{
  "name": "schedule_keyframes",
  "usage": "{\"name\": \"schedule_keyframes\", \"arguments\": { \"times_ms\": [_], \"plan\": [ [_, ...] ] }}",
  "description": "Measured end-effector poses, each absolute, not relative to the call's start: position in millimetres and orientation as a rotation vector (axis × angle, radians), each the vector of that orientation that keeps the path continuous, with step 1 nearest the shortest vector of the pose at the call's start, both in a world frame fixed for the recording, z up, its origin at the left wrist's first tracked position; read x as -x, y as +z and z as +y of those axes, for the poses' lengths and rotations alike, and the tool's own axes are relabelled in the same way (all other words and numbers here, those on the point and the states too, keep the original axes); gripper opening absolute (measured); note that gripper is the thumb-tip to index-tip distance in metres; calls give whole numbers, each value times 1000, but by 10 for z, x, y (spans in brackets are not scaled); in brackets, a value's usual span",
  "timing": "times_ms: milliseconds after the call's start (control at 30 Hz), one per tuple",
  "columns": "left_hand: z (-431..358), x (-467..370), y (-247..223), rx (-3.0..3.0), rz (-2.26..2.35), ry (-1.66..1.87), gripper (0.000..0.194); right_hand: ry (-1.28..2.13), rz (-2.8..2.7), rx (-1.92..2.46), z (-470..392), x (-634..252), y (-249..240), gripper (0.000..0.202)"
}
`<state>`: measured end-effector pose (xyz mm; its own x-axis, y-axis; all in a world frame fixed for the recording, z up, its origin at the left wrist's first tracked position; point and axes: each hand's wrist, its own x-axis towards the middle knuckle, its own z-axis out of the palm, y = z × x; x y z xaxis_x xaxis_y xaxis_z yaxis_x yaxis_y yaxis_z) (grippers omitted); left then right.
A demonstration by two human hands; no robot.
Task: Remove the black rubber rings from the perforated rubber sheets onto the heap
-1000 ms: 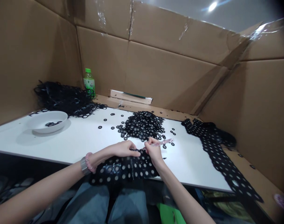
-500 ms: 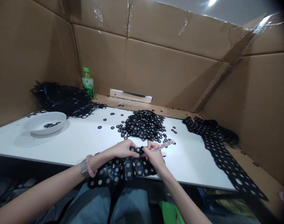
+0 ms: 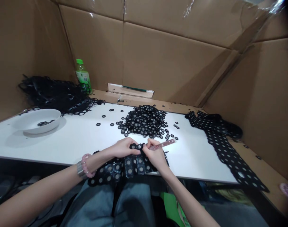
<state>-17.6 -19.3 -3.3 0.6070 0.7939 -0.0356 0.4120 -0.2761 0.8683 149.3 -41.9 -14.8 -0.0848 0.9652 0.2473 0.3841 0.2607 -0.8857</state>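
My left hand is closed on the upper edge of a black sheet dotted with pale discs. That sheet hangs over the table's front edge towards my lap. My right hand grips a slim pen-like tool with a clear pinkish handle, its handle pointing right. The tool's working end is hidden by my fingers, which meet the sheet's edge beside my left thumb. Just beyond both hands lies a heap of small black rings with pale centres.
On the left stand a white bowl with a few black pieces and a tangle of black scrap. A green-capped bottle is behind them. Another dotted black sheet runs along the right side. Cardboard walls surround the white table.
The camera view has tilted downward a little. Both hands stay at the sheet's edge, with the tool's handle at a slightly flatter angle.
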Motion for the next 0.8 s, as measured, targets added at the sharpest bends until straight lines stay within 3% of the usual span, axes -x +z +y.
{"name": "schedule_keyframes", "arguments": {
  "times_ms": [167,433,800],
  "plan": [
    [-191,189,-56,-1759,851,515,28,704,-1737,1248,-427,-1458,-139,27],
    [-185,118,99,-1856,907,384,27,1088,-1308,1131,-315,-1553,-238,26],
    [-119,117,9,-1905,927,506,26,1079,-1376,1184,-369,-1546,-125,31]
  ]
}}
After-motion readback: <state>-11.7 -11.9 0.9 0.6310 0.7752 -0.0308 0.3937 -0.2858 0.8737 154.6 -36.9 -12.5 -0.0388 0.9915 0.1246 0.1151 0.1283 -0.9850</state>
